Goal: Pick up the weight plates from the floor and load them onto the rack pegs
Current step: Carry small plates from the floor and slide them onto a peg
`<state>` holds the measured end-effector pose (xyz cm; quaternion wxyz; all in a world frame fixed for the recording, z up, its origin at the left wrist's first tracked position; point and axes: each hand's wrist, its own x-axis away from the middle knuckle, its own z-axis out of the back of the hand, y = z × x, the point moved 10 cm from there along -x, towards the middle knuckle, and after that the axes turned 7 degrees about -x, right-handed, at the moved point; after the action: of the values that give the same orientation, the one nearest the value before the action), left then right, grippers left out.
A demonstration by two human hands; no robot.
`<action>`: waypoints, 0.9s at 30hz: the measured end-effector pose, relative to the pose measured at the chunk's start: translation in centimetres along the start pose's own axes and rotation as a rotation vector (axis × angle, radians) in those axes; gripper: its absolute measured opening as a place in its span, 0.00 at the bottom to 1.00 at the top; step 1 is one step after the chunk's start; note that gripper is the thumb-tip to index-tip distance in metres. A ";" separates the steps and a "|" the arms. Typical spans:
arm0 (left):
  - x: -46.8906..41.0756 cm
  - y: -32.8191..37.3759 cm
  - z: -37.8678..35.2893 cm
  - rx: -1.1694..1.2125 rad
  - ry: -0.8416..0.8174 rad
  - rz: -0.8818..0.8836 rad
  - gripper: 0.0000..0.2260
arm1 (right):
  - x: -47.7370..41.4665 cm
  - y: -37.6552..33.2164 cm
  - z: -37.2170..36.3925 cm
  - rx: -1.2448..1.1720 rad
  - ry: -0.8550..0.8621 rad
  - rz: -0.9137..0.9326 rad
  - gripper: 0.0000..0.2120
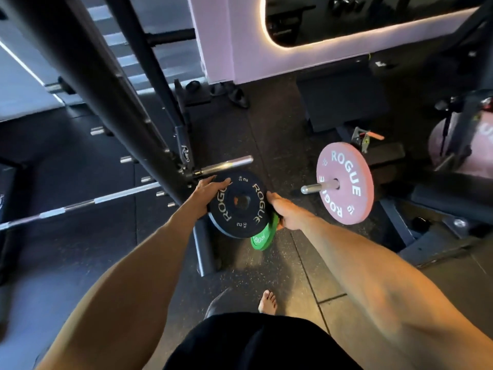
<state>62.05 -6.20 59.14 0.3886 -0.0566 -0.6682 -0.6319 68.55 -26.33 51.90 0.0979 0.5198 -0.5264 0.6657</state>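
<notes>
A black 2 kg plate (237, 206) with white ROGUE lettering is held above the floor, face up and tilted. My left hand (210, 188) grips its left rim. My right hand (286, 212) holds its right rim together with a smaller green plate (262, 236) that sticks out underneath. Just above the black plate, a bare steel rack peg (226, 165) juts to the right from the black upright (106, 84). To the right, a pink ROGUE plate (344, 182) sits on another steel peg (318, 186).
A barbell (80, 205) lies across the left side. Several short pins line the upright. A black bench (344, 97) stands at the back, shoes (237, 96) lie by the white wall, and my bare foot (267, 301) rests on the dark rubber floor.
</notes>
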 end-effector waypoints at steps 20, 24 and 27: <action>-28.2 20.4 -6.8 -0.404 0.038 -0.151 0.19 | -15.9 -28.5 15.0 0.397 0.397 0.279 0.18; -32.4 25.1 -6.6 -0.445 0.083 -0.181 0.19 | -19.2 -34.0 16.1 0.389 0.407 0.319 0.14; -36.2 27.2 -5.8 -0.437 0.114 -0.180 0.20 | -21.7 -38.1 16.4 0.415 0.397 0.340 0.14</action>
<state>105.06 9.01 58.97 0.3465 -0.0438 -0.4949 -0.7956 113.56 -14.15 55.88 -0.0220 0.2936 -0.4294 0.8538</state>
